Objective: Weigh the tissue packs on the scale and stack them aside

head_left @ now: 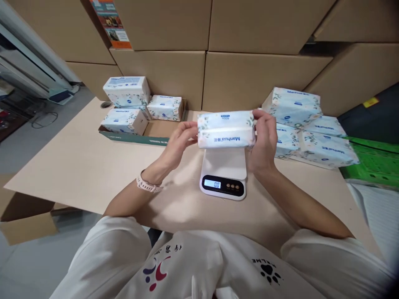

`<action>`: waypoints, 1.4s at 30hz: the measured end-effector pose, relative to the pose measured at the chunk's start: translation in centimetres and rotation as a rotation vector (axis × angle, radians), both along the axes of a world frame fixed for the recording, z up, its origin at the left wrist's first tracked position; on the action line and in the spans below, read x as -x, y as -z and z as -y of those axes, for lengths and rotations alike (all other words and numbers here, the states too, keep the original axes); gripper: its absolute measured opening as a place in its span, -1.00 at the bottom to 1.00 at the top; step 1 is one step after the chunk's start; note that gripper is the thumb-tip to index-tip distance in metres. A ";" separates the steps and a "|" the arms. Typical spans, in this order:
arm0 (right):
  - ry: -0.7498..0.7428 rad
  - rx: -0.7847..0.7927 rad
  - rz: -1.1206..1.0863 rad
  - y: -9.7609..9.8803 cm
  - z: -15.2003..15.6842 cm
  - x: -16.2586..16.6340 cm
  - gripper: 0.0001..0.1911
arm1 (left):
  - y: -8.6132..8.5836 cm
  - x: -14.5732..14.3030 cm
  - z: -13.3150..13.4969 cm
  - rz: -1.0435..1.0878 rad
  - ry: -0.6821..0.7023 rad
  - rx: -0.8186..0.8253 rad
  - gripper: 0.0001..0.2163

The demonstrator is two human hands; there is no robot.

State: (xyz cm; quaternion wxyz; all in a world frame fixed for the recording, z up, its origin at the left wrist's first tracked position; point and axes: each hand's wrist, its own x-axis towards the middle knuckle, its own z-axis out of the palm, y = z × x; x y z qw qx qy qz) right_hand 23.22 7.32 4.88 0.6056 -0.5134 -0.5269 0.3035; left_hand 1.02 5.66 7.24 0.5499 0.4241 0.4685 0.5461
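Between my two hands is a pack of tissues (226, 129) in white and pale blue floral wrap. My left hand (181, 143) grips its left end, and my right hand (264, 139) holds the right end. The pack is above the back of a white digital scale (223, 164), whose lit display reads 0.0. Whether the pack's underside touches the scale is hidden. Left of my hands, a shallow green-sided cardboard tray (134, 138) holds several similar tissue packs (124, 120). More tissue packs (294, 107) are stacked to the right of my right hand.
Large cardboard boxes (168, 74) form a wall along the table's back edge. A green plastic crate (374, 160) stands beyond the right edge of the table (93, 174). An open cardboard box (29, 211) sits on the floor at lower left.
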 end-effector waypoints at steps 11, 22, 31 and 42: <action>0.039 0.205 -0.136 4.6 2.0 -2.6 -0.58 | 2.1 -1.6 0.2 -0.050 0.130 0.178 -0.70; 0.259 0.020 -0.273 7.0 5.0 -7.1 -0.65 | 5.8 2.6 0.3 -0.019 -0.110 0.196 -0.72; 0.343 0.220 -0.437 9.5 5.2 -10.1 -0.67 | 8.2 3.2 0.6 0.144 -0.253 0.294 -0.88; 0.321 0.234 -0.442 9.2 5.4 -10.0 -0.66 | 8.2 3.4 0.6 0.160 -0.257 0.293 -0.92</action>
